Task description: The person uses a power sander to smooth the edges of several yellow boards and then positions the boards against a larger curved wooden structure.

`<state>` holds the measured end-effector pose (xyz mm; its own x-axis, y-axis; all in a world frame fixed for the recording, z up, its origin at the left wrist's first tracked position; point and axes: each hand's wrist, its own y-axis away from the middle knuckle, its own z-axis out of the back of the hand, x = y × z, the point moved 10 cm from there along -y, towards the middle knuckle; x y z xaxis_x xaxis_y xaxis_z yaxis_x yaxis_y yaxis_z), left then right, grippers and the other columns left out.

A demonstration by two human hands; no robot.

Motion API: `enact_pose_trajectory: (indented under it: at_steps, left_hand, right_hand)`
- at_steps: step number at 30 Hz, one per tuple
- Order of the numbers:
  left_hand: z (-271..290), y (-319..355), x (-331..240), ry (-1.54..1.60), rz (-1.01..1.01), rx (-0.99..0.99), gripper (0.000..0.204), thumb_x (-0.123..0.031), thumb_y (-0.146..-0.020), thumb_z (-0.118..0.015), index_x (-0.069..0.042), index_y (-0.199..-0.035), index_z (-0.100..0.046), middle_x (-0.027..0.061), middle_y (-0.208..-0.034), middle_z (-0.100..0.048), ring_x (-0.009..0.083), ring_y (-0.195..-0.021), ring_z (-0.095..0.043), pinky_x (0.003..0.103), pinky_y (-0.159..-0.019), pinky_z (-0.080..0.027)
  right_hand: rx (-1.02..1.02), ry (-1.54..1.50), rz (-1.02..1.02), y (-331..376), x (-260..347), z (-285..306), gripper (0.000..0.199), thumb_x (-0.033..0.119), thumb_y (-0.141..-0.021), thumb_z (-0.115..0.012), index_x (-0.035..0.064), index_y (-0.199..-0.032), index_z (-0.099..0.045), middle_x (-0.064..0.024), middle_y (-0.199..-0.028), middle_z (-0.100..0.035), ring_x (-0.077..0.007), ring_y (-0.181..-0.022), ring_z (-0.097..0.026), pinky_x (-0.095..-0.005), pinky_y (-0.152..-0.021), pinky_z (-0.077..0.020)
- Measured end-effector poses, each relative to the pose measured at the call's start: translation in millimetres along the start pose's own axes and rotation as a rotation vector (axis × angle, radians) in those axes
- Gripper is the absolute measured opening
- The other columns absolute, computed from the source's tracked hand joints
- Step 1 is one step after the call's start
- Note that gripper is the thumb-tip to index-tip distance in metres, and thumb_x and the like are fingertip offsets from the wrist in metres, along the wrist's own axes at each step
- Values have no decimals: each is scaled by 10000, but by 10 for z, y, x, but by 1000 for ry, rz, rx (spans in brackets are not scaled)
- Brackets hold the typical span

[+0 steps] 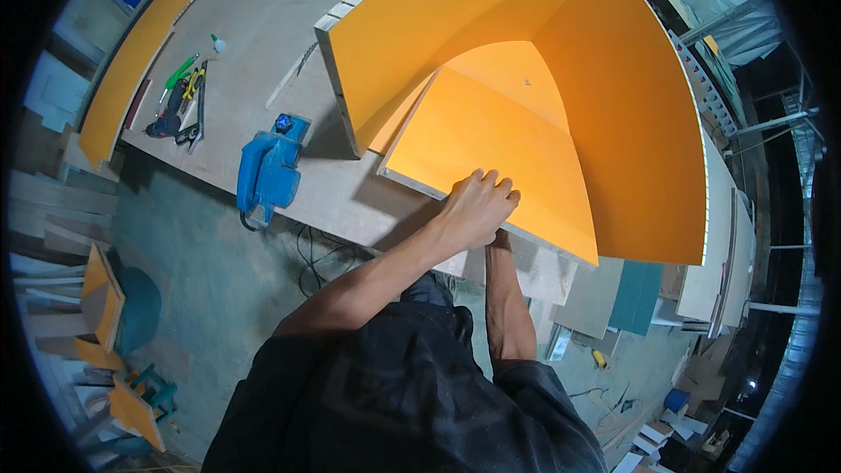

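A loose orange panel point(495, 149) with a pale cut edge lies tilted inside a large curved orange-faced casing point(626, 123) standing on the workbench. My left hand point(480, 208) is closed over the panel's near edge, fingers curled on its orange face. Below that edge, my right hand point(500, 239) reaches under the panel; its fingers are hidden by the board and the left hand. Left of the casing, a blue electric hand planer point(273, 166) rests at the bench's front edge.
On the workbench point(254, 9), pliers and other hand tools point(186, 101) lie near a small glue bottle point(218, 43). An orange strip panel point(144, 57) runs along the far left. Dark cable point(311, 254) hangs below the front edge. Offcuts point(105, 298) crowd the left floor; boards point(596, 298) lean at right.
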<state>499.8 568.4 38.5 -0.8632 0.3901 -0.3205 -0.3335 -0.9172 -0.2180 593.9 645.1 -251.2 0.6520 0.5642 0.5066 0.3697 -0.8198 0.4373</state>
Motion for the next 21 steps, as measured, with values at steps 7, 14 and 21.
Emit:
enact_pose_trajectory:
  at_steps: [7, 14, 21]
  left_hand:
    - [50, -806, 548, -58, 49, -27, 398, -13, -658, -743, -11, -1053, -698, 142, -1040, -692, 319, -1012, -678, 425, -789, -573]
    - [45, -1355, 985, -85, 93, 39, 400, -6, -664, -728, -41, -1062, -708, 102, -1020, -711, 299, -986, -693, 431, -792, -579]
    - [77, -1545, 1062, -71, 83, 8, 428, 2, -720, -696, -45, -1146, -684, 117, -1148, -684, 306, -1093, -661, 448, -888, -551]
  right_hand:
    - [-21, 158, -43, -922, 337, -405, 544, 312, -1025, -591, 115, -1507, -432, -87, -1405, -559, -268, -1279, -553, -465, -997, -503]
    - [-40, 316, -117, -1597, 438, -518, 542, 321, -1025, -589, 117, -1503, -437, -89, -1402, -560, -271, -1284, -549, -470, -1003, -499]
    - [-77, 556, -130, -1806, 686, -452, 540, 330, -1026, -588, 118, -1500, -441, -90, -1399, -562, -275, -1289, -545, -475, -1010, -494]
